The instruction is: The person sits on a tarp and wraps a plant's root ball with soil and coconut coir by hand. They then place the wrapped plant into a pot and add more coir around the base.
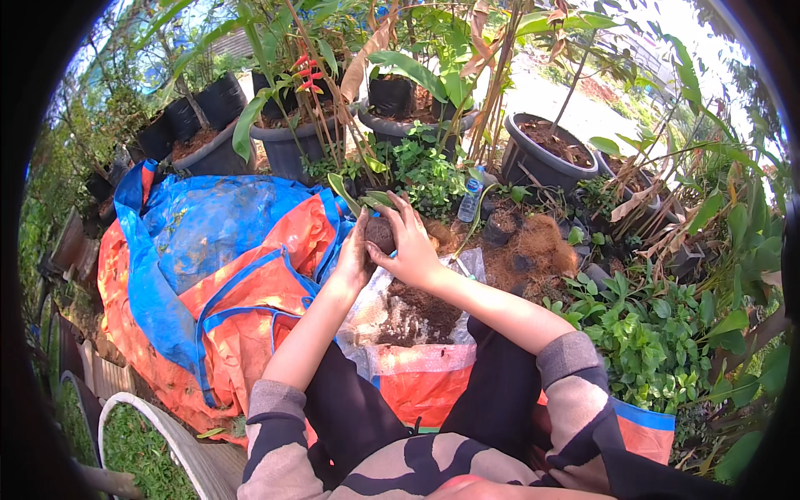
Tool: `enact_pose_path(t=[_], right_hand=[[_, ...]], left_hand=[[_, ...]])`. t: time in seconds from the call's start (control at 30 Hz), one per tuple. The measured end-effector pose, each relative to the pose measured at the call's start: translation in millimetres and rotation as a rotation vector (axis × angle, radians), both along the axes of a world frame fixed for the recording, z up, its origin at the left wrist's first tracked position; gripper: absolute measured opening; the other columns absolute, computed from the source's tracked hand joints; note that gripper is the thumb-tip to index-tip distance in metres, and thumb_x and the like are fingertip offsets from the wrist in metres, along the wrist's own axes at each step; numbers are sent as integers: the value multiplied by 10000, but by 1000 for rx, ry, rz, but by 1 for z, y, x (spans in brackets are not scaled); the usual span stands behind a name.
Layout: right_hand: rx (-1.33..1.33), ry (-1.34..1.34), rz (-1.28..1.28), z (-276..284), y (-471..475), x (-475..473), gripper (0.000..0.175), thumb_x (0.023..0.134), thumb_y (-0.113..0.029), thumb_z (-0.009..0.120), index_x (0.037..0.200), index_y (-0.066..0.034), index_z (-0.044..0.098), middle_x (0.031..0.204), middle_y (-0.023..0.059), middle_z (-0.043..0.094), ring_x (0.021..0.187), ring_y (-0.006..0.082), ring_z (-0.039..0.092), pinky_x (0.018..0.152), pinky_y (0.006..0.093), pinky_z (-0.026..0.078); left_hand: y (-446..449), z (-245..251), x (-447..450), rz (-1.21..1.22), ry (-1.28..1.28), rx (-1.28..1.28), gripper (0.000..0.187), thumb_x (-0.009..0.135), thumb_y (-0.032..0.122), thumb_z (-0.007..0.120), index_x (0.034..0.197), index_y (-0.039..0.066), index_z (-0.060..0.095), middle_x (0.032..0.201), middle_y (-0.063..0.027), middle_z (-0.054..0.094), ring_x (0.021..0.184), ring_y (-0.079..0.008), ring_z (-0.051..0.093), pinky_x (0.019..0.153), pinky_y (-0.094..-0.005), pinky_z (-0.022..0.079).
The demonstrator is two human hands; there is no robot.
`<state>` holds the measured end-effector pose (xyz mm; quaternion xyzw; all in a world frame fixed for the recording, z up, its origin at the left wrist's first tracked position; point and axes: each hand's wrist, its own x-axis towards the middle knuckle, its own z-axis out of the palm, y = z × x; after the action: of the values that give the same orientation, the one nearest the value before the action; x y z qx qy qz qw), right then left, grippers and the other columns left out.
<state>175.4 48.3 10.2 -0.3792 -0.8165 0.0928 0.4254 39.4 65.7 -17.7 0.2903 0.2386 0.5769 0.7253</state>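
Observation:
A rounded ball of dark soil [379, 235] is cupped between my two hands, above the ground in front of me. Green leaves [345, 192] of a small plant rise just past my fingertips and appear to come from the ball; their base is hidden. My left hand [355, 253] presses the ball's left side. Over its right side and top curl the fingers of my right hand [406, 240]. Below, loose dark soil [425, 312] lies scattered on a clear plastic sheet [362, 331] between my legs.
To the left spreads a crumpled blue and orange tarpaulin [206, 250]. A plastic water bottle [470, 199] stands beyond my right hand, near brown coconut fibre [537, 250]. Large potted plants, including one black pot [515, 153], line the back. Leafy plants [650, 331] grow at the right.

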Motion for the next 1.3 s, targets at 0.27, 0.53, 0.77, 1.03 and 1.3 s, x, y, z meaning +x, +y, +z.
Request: enact_pose_path(t=[0.27,0.53,0.77,1.03,1.3], right_hand=[[186,2,-312,-2,-27,-15,652,817,-294,576,1369,-34,347,1443,168,292,1381,365,194,1096,587,72],[193,-312,-318,-64,-50,3,666,863,-354,491,1362,56,322,1456,225,255,1383,371,192,1041,677,86],[124,-554,-228,-98,-60,23,534,856,-407,531,1228,-25,504,1255,163,498,1241,323,416,1001,658,239],[91,-577,-201,-80,-43,40,398,798,-206,571,1153,-40,508,981,116,562,910,281,582,834,467,442],[-913,-12,-186,-98,39,93,519,860,-396,601,1145,36,571,1064,200,639,1011,272,609,894,359,451]], left_hand=[[2,7,17,-321,-322,120,368,936,353,454,1183,101,556,1233,-100,562,1114,-251,547,980,-404,421],[-17,-74,36,-17,-250,-67,314,944,307,475,1177,107,542,1166,-74,593,1061,-237,568,940,-375,441],[-29,-146,31,-8,-222,-212,321,963,330,386,1112,81,523,1097,-82,590,1033,-236,565,904,-383,450],[-47,-136,34,5,-14,-335,348,945,404,432,1045,92,549,956,-71,630,833,-207,630,733,-346,520],[-60,-120,72,-245,363,-144,350,965,368,457,917,28,527,752,-108,607,653,-210,622,625,-339,545]])
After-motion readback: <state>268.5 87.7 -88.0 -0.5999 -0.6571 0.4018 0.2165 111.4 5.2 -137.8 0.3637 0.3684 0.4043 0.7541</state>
